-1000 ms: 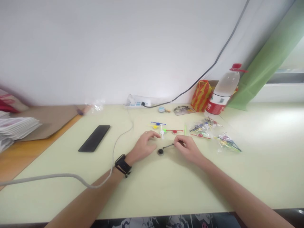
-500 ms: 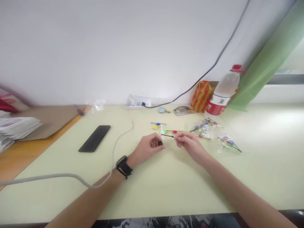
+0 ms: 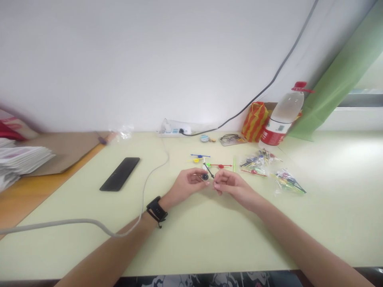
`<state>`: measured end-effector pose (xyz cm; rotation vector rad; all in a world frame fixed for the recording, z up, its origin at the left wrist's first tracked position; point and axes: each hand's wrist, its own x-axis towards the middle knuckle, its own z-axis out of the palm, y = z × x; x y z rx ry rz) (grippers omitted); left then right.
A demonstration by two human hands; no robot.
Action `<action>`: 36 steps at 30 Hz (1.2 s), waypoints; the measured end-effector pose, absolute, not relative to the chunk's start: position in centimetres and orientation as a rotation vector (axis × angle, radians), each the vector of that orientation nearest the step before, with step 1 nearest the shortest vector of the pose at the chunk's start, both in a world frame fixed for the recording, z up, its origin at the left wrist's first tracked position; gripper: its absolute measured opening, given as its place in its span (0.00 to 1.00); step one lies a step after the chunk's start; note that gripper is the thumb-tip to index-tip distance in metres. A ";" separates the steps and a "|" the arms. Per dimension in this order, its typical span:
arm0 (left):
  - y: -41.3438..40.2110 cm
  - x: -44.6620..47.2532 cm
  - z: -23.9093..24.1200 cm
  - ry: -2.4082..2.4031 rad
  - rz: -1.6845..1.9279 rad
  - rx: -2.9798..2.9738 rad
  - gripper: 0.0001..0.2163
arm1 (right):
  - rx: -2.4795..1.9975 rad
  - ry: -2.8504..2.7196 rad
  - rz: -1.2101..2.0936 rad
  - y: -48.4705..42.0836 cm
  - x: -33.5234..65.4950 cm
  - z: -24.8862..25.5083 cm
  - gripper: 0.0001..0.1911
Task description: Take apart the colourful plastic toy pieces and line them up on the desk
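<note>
Between the thumb and fingers of my left hand point(image 3: 190, 184) is a small round black piece point(image 3: 205, 177). My right hand point(image 3: 230, 186) pinches a thin black arrow-shaped plastic stick point(image 3: 209, 170), which points up and to the left. The two hands are close together, and the stick's lower end is hidden by my right fingers. Just beyond them on the table lie a blue arrow stick point(image 3: 200, 156), a yellow piece point(image 3: 196, 160), a red arrow stick point(image 3: 220, 166), a bright green piece point(image 3: 208, 164) and a pale green strip point(image 3: 234, 164).
Right of my hands lie plastic bags of coloured sticks point(image 3: 256, 161) and another bag point(image 3: 289, 181). A large bottle point(image 3: 280, 117) stands behind them. A black phone point(image 3: 120, 174) lies left. A grey cable point(image 3: 89, 220) crosses my left forearm. A power strip point(image 3: 176, 130) sits by the wall.
My right hand has moved left and slightly down towards my left hand. The black stick has swung from nearly level to steeply tilted. The round black piece has turned and risen slightly.
</note>
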<state>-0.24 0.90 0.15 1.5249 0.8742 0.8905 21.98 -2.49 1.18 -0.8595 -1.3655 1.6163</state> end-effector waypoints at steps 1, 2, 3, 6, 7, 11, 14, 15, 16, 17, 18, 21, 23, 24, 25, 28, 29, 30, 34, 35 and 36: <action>0.9 -0.2 0.2 0.882 0.889 1.508 0.20 | -0.870 -1.356 1.593 -2.5 21.9 1.2 0.14; 0.9 -0.2 0.2 0.888 0.885 1.492 0.20 | -0.886 -1.344 1.569 -2.5 21.8 1.2 0.16; 1.0 -0.2 0.1 0.890 0.880 1.478 0.20 | -0.907 -1.335 1.545 -2.4 21.8 1.2 0.18; 1.0 -0.2 -0.1 0.883 0.862 1.453 0.19 | -0.987 -1.340 1.445 -2.3 21.6 0.8 0.21; 0.9 -0.2 -0.1 0.878 0.855 1.446 0.19 | -1.006 -1.348 1.401 -2.2 21.6 0.7 0.22; 0.7 -0.2 0.0 0.873 0.799 1.407 0.18 | -0.976 -1.412 1.247 -2.0 21.5 -0.1 0.18; 0.6 -0.2 0.2 0.895 0.770 1.404 0.18 | -0.972 -1.513 1.145 -2.0 21.5 -0.5 0.14; 0.6 -0.2 0.2 0.898 0.769 1.409 0.18 | -0.989 -1.554 1.093 -2.0 21.6 -0.6 0.13; 0.6 -0.2 0.2 0.900 0.768 1.415 0.18 | -1.005 -1.592 1.031 -2.0 21.6 -0.7 0.12; 0.6 -0.3 0.2 0.901 0.767 1.423 0.18 | -1.015 -1.626 0.964 -2.0 21.6 -0.7 0.11; 0.6 -0.3 0.2 0.902 0.763 1.431 0.18 | -1.015 -1.655 0.899 -2.0 21.7 -0.7 0.10; 0.6 -0.3 0.2 0.873 0.764 1.450 0.19 | -0.965 -1.723 0.758 -2.0 21.7 -0.7 0.10; 0.6 -0.3 0.3 0.842 0.786 1.443 0.19 | -0.944 -1.762 0.712 -2.0 21.7 -0.7 0.10; 0.6 -0.2 0.3 0.835 0.801 1.433 0.19 | -0.942 -1.778 0.697 -2.0 21.8 -0.7 0.09; 0.6 -0.2 0.3 0.835 0.815 1.424 0.18 | -0.945 -1.787 0.685 -2.0 21.8 -0.7 0.09; 0.7 -0.1 0.4 0.842 0.845 1.429 0.18 | -0.981 -1.769 0.694 -2.0 21.8 -0.4 0.07; 0.7 -0.1 0.4 0.836 0.851 1.440 0.18 | -0.998 -1.746 0.724 -2.1 21.8 -0.3 0.07; 0.7 -0.1 0.4 0.827 0.854 1.450 0.18 | -1.014 -1.716 0.769 -2.1 21.8 -0.1 0.07; 0.7 -0.3 0.2 0.803 0.861 1.458 0.18 | -1.048 -1.570 1.024 -2.0 21.9 0.6 0.11; 0.7 -0.3 0.2 0.802 0.859 1.463 0.18 | -1.055 -1.542 1.084 -2.0 22.0 0.7 0.12; 0.7 -0.3 0.2 0.804 0.857 1.472 0.18 | -1.063 -1.522 1.135 -2.0 22.0 0.8 0.12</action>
